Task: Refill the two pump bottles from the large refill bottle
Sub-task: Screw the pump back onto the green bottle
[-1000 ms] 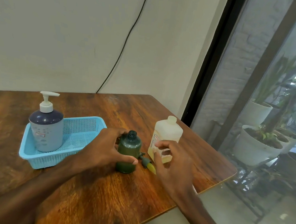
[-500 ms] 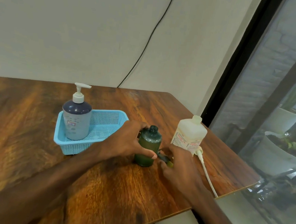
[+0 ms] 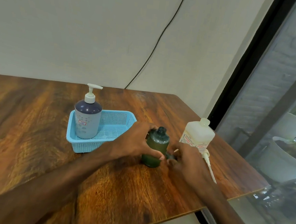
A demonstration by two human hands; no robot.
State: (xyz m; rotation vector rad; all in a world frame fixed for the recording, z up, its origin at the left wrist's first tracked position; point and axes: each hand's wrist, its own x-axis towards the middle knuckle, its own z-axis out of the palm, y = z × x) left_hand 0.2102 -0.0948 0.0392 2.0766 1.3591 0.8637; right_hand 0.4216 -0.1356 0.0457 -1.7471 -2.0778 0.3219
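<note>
- Head view: the green pump bottle (image 3: 155, 145) stands upright on the table (image 3: 32, 137), between the blue basket (image 3: 86, 147) and the right edge. Its neck is bare, with no pump on it.
- The left hand (image 3: 137, 141) is wrapped round the green bottle's body, with the thumb across the front.
- The right hand (image 3: 186, 160) is curled low beside the bottle's base, and a dark pump cap (image 3: 170, 156) appears to be pinched between its thumb and fingertips.
- The step in hand is judged to be setting the pump aside. It is best laid well away from the bottle, so that the large refill bottle (image 3: 198, 134) can be reached without anything being knocked. The green bottle should be kept steady and upright.
- The refill bottle stands close to the right edge, and a white pump (image 3: 209, 163) with its tube lies just beside it.
- The second pump bottle (image 3: 87, 118) stands in the basket's left end, pump fitted.
- The table is of dark wood grain. A plain wall with a black cable (image 3: 160, 35) rises behind it. A window (image 3: 279, 106) is seen to the right, with potted plants (image 3: 283, 161) outside.
</note>
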